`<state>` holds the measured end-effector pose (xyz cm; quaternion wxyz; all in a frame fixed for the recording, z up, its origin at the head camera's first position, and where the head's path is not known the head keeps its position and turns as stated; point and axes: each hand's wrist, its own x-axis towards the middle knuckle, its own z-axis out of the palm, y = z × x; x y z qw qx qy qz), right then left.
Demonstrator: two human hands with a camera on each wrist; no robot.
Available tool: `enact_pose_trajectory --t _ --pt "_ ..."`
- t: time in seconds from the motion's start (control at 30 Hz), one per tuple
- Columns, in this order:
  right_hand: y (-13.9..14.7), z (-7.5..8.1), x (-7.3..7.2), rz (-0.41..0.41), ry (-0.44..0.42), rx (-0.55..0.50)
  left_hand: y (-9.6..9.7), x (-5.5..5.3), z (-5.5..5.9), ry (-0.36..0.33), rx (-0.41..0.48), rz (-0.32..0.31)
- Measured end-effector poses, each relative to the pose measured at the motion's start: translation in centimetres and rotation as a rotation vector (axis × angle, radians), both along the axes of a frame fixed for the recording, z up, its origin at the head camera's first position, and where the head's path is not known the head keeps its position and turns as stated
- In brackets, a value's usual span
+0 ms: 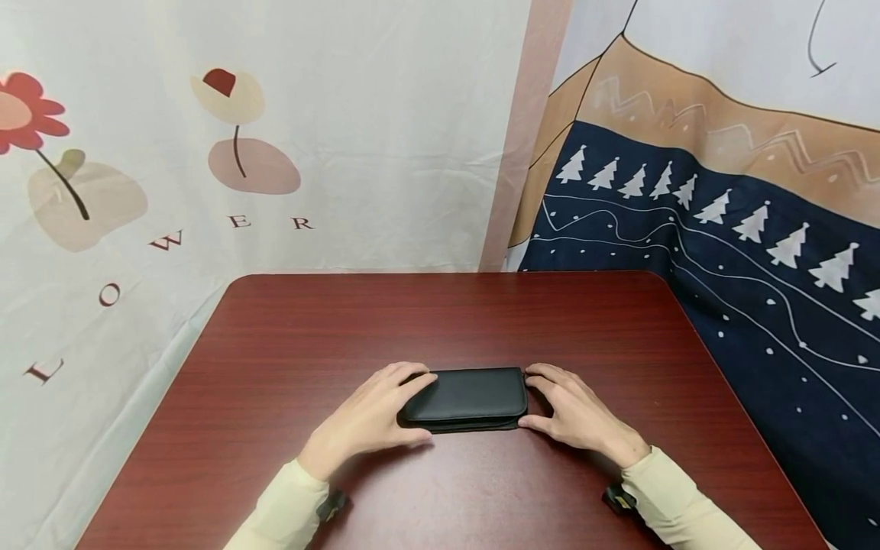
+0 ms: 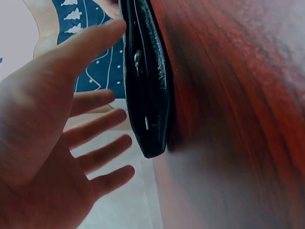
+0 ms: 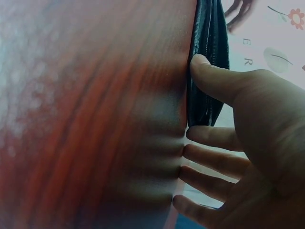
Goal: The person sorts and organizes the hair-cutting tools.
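A long black wallet (image 1: 474, 393) with a leathery surface lies flat near the middle of the table. Its zipper (image 2: 144, 71) and metal pull show along the near side in the left wrist view. My left hand (image 1: 371, 412) hovers around the left end, fingers spread and loose, with the thumb in front. At the opposite end is my right hand (image 1: 574, 409). Its thumb (image 3: 209, 74) lies against the wallet's near side in the right wrist view, and its index fingertip is right at the end. The other right fingertips reach down beside the tabletop.
The dark red wooden table (image 1: 440, 313) has rounded far corners. Behind it hangs a white cloth (image 1: 399, 153) printed with flowers and letters. A navy and tan cloth (image 1: 687, 252) with white trees hangs at the right. Both wrists carry small dark devices (image 1: 619, 499) below light sleeves.
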<state>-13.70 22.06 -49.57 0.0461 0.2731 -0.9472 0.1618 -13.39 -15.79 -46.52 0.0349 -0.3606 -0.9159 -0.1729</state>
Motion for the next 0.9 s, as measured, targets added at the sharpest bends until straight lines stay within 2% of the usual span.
enact_pose_trajectory --t 0.37,0.6,0.9 --pt "0.1 -0.1 0.0 -0.007 -0.007 -0.002 0.7 -0.8 -0.3 -0.080 -0.077 0.021" --pt "0.1 -0.1 0.0 -0.006 -0.009 -0.001 0.7 -1.1 -0.5 -0.181 -0.087 0.056" --pt "0.1 -0.2 0.0 -0.007 -0.012 0.008 0.7 -1.6 -0.8 -0.191 -0.075 0.056"
